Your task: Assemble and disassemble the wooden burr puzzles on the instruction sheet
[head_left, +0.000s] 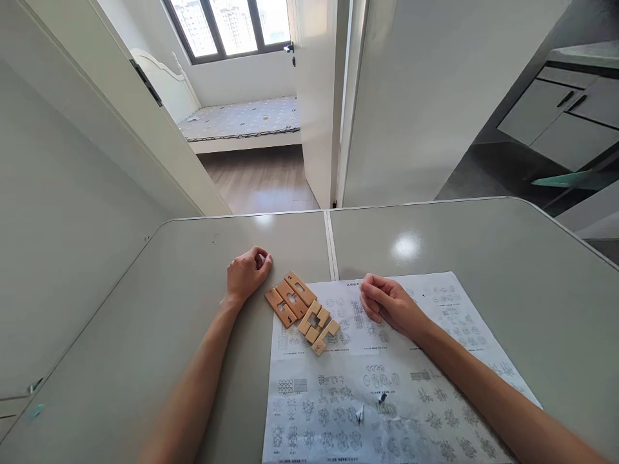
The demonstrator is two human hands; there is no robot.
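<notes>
Centrally, a grey tabletop (483, 241) with pale edging and a seam (330, 241) down its middle fills the foreground. Beyond its far edge, an open white door (316, 96) gives onto a room with a wooden floor (256, 174), a bed with a patterned mattress (242, 117) and a white headboard (162, 80), and a dark-framed window (232, 26). At upper right stand white cabinets (565, 122) with black handles. A printed diagram sheet (348, 361), creased and torn at two small spots, lies on the near part of the table; the person's right forearm (464, 361) crosses it and hides part of the drawings.

Wooden puzzle pieces lie between the hands, nearer the left, at the sheet's upper left corner. Three reddish-brown slats (296, 304) sit side by side, flat, each with a cutout, the farthest marked "2"; they overlap the sheet's edge. Just beside them, paler notched blocks (306, 318) enclose a small gap — one notched piece (323, 339) lies on the near side.

The left hand (248, 272) rests on bare tabletop, fingers loosely curled; the right hand (387, 301) rests on the sheet, likewise curled — whether either palm encloses anything cannot be told.
</notes>
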